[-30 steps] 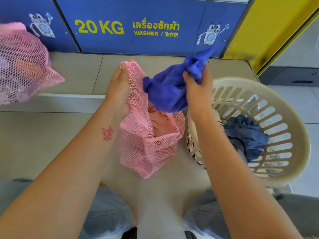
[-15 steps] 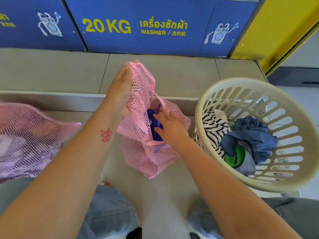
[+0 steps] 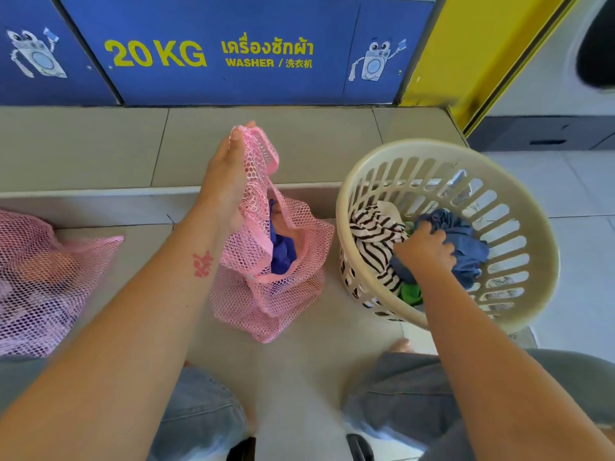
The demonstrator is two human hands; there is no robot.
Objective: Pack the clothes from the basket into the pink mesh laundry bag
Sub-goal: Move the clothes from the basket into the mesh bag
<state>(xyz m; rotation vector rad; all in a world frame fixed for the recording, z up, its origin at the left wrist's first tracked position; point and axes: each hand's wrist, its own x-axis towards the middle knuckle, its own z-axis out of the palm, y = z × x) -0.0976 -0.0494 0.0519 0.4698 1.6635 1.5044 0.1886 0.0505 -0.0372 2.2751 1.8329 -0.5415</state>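
The left hand (image 3: pixel 229 181) has its grip closed on the rim of the pink mesh laundry bag (image 3: pixel 276 294), the mesh bunched between thumb and fingers and lifted so the mouth gapes toward the right. The bag's base rests on the tan tiled floor (image 3: pixel 100 144), just in front of the edge of a low step. A violet-blue cloth (image 3: pixel 283 251) lies inside it, seen through the opening.

The right hand (image 3: pixel 424 254) reaches down into the round cream slotted plastic basket (image 3: pixel 532 207), which stands on the floor just right of the bag. Its fingers are curled round a crumpled slate-blue garment (image 3: pixel 466 241), knuckles up. Beside that garment lie a black-and-white striped garment (image 3: pixel 376 237) and a bit of green cloth (image 3: pixel 411 292).

Both forearms stretch forward from the lower edge, the left one raised and bearing a red mark (image 3: pixel 203 264) near the wrist. The right wrist is bent downward.

A second pink mesh bag (image 3: pixel 43 277), filled, lies on the floor at the left edge. Behind the step, a blue panel (image 3: pixel 299 21) reads "20 KG" in yellow, with Thai lettering, "WASHER" and Chinese characters, flanked by cartoon washing machines. A yellow panel (image 3: pixel 482 44) adjoins it.
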